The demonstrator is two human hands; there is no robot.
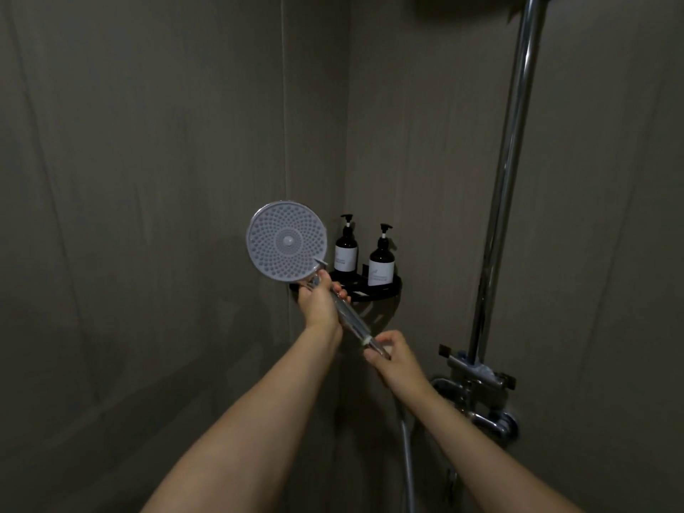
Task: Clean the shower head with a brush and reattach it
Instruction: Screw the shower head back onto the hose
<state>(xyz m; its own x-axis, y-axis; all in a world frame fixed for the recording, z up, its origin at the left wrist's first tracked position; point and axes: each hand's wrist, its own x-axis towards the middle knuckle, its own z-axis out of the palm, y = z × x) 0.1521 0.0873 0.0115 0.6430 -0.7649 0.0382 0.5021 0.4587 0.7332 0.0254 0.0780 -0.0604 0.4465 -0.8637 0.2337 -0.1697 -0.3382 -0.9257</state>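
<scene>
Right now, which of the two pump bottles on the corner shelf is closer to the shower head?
The left pump bottle: it stands right beside the shower head, while the right pump bottle sits farther along the black shelf, toward the chrome pipe.

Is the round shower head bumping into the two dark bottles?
Cannot tell. In the single head view the shower head edge sits just left of the nearer bottle, but depth between them isn't shown.

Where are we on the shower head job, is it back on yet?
Done: nothing certain; no brush in view. In hand: left hand grips the shower head by its handle, right hand pinches the handle's base above the hose. Left: returning it to the bracket.
</scene>
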